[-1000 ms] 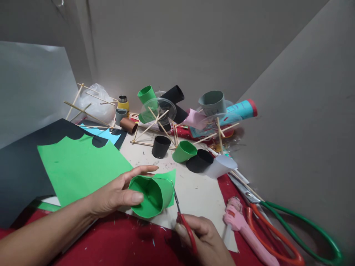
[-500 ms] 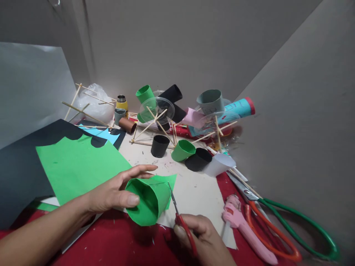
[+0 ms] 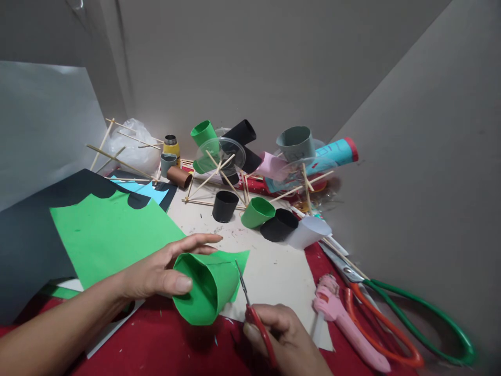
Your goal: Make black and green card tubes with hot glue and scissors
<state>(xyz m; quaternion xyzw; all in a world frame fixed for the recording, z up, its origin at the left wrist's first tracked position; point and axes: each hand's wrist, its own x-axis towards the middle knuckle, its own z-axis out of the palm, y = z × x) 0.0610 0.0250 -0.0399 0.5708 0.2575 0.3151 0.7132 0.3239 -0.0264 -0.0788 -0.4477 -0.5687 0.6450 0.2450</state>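
My left hand (image 3: 166, 269) grips a rolled green paper tube (image 3: 225, 284), with the thumb at its open end and the fingers along its far side. The tube's mouth tilts toward me, and a flap of green paper (image 3: 242, 259) sticks out past its far end. In my right hand (image 3: 282, 334) are small red-handled scissors (image 3: 260, 326). Their blades point up and away, against the tube's far edge. A large green sheet (image 3: 117, 237) with scalloped cuts along its top lies beside my left forearm.
Black (image 3: 226, 207), green (image 3: 258, 212) and white (image 3: 311, 232) paper tubes stand or lean beyond my hands. Behind them are stick frames with clear plastic discs (image 3: 221, 156). At right lie a pink glue gun (image 3: 332, 303) and large scissors (image 3: 364, 284). A yellow bottle (image 3: 172, 146) stands farther back.
The green paper tube has shifted slightly left and toward me, with my left thumb on it. The scissors have dropped a little, staying at the tube's far edge.
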